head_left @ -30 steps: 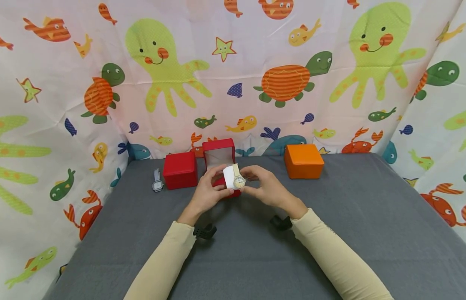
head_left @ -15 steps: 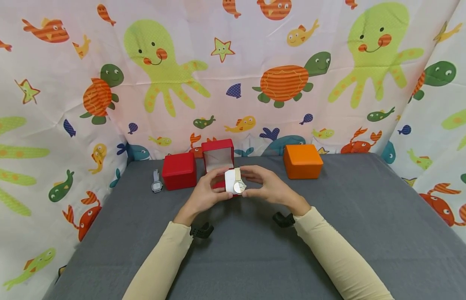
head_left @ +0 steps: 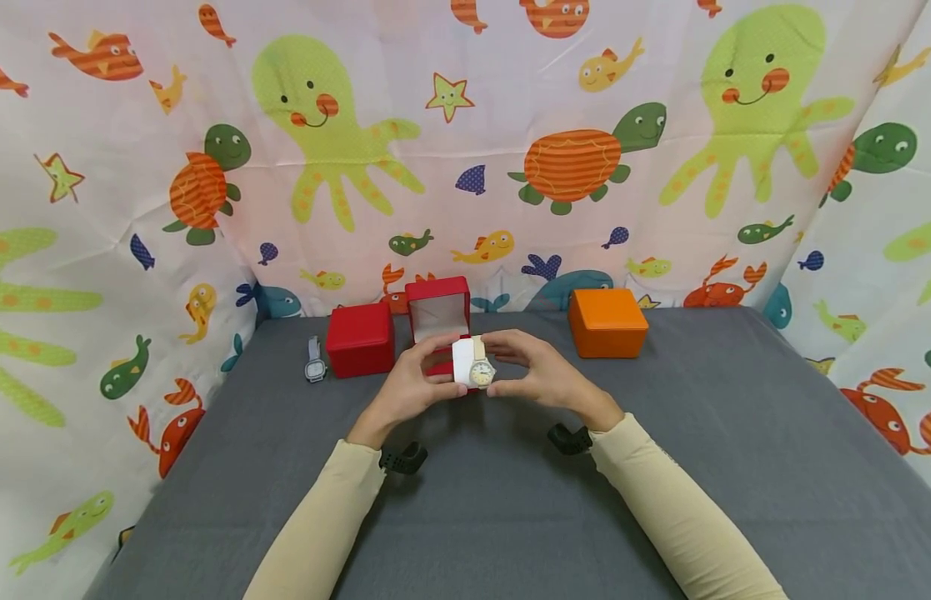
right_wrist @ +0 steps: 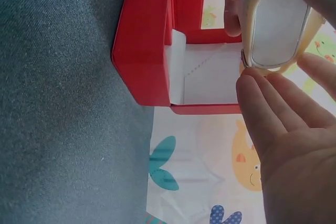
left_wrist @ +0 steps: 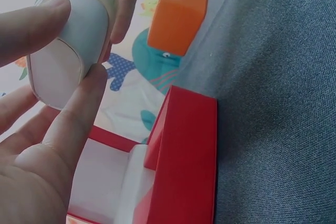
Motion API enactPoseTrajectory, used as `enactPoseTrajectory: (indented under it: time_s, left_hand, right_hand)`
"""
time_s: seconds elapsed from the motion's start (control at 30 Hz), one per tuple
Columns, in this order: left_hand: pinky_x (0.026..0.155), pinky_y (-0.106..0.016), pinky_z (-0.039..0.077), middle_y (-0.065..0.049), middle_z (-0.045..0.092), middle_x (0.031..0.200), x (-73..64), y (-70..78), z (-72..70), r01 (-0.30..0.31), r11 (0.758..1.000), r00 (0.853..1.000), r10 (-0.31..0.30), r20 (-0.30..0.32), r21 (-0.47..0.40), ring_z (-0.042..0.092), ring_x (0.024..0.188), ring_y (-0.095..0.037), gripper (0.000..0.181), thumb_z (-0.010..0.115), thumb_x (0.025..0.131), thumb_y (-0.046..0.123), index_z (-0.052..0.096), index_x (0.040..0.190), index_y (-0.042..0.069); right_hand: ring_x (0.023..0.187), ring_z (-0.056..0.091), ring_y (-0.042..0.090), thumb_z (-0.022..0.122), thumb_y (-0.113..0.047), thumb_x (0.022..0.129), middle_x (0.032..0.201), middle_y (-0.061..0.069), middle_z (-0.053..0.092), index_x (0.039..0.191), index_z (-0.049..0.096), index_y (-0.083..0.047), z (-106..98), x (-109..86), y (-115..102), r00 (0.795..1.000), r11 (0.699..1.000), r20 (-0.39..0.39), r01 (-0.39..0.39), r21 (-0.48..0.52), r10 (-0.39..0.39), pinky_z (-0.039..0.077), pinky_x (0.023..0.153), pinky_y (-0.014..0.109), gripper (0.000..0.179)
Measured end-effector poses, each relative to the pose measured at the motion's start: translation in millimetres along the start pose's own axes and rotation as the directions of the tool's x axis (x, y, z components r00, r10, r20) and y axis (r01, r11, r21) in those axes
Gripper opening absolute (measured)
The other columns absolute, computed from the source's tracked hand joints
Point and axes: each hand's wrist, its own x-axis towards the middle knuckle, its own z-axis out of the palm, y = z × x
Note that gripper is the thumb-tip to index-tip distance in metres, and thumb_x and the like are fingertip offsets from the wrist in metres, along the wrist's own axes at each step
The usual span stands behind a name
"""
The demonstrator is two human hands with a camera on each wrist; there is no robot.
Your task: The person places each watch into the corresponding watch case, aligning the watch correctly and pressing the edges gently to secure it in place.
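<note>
As left hand (head_left: 407, 385) grips cushion (head_left: 462, 364), open box (head_left: 438, 314) half-hidden

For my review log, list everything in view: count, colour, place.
Tabletop: 1, grey, foreground.
Patterned backdrop: count unclear, white with sea creatures, behind and beside.
Orange box: 1, orange, back right.
Open red box: 1, red with white lining, back centre.
Closed red box: 1, red, left of the open one.
Loose watch: 1, silver-grey, left of both red boxes.
White cushion: 1, white, raised at centre.
Held watch: 1, cream strap, around cushion.
Left hand: 1, bare, holding cushion.
Right hand: 1, bare, holding held watch.
Sleeves: 2, cream, lower left and right.
Wrist devices: 2, black, at sleeve ends.
</note>
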Motion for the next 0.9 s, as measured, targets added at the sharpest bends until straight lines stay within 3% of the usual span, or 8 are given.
enactPoseTrajectory:
  time_s: [0.4, 0.67, 0.9]
  left_hand:
    - [0.082, -0.038, 0.054, -0.001, 0.048, 0.132, -2.5, 4.2, -1.4, 0.055, 0.998, 0.998, -0.055, -0.002, 0.011, 0.053, 0.117, -0.027, 0.072, 0.082, 0.074, 0.010, 0.050, 0.137, 0.019]
    - [0.078, -0.037, 0.056, 0.001, 0.050, 0.129, -2.9, 4.5, -0.8, 0.107, 0.994, 0.994, -0.107, -0.008, 0.026, 0.055, 0.115, -0.030, 0.069, 0.085, 0.072, 0.016, 0.053, 0.133, 0.023]
    - [0.078, -0.039, 0.056, 0.000, 0.049, 0.130, -3.0, 4.0, -1.6, 0.100, 0.994, 0.995, -0.101, 0.020, 0.041, 0.051, 0.118, -0.039, 0.067, 0.084, 0.071, 0.016, 0.055, 0.132, 0.023]
  right_hand:
    - [0.120, 0.054, 0.023, 0.081, -0.015, 0.075, 0.133, 0.006, 0.053, 0.136, 0.050, -0.009, 5.1, 0.2, 2.7, 1.000, 0.999, -0.013, -0.011, 0.044, 0.012, 0.044, 0.099, 0.039, 0.068]
    - [0.115, 0.058, 0.030, 0.080, -0.004, 0.074, 0.129, 0.018, 0.056, 0.132, 0.051, 0.005, 3.7, -3.5, -25.4, 0.999, 0.997, -0.025, 0.040, 0.059, -0.039, 0.046, 0.095, 0.044, 0.065]
    - [0.112, 0.059, 0.032, 0.081, -0.004, 0.072, 0.126, 0.020, 0.057, 0.129, 0.053, 0.007, 4.0, -4.0, -28.9, 0.998, 0.996, -0.012, 0.066, 0.055, -0.065, 0.047, 0.093, 0.047, 0.064]
